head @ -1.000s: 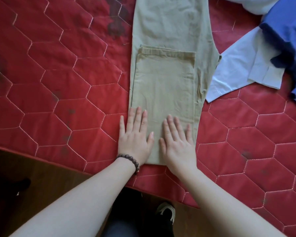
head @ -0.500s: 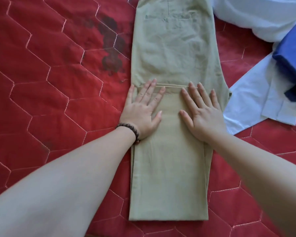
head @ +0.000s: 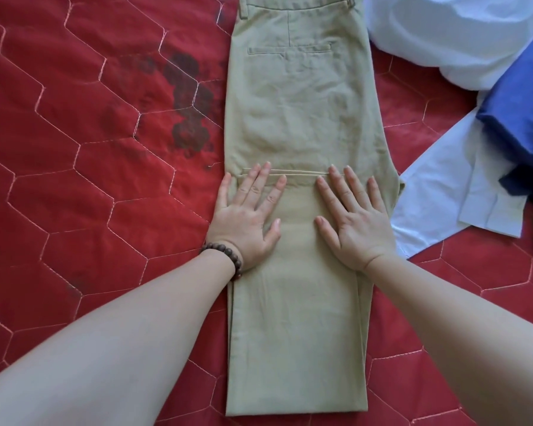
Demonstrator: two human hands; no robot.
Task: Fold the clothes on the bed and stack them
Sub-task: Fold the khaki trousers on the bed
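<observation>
Khaki trousers (head: 302, 103) lie lengthwise on the red quilted bed cover (head: 74, 149), legs folded back up over themselves, the leg hems ending just below the seat. My left hand (head: 248, 215), with a bead bracelet on the wrist, lies flat with fingers spread on the folded part's left side, fingertips at the hems. Flat on the right side of that fold is my right hand (head: 353, 216), fingertips also at the hems. Neither hand grips the cloth.
A pale blue shirt (head: 450, 204) lies spread to the right of the trousers. A dark blue garment (head: 517, 118) lies over it, and a white bundle (head: 456, 35) sits at the top right. Dark stains (head: 188, 118) mark the cover left of the trousers.
Both hands have slid from the near fold of the trousers up along the folded legs to the hems. The camera has moved closer over the bed.
</observation>
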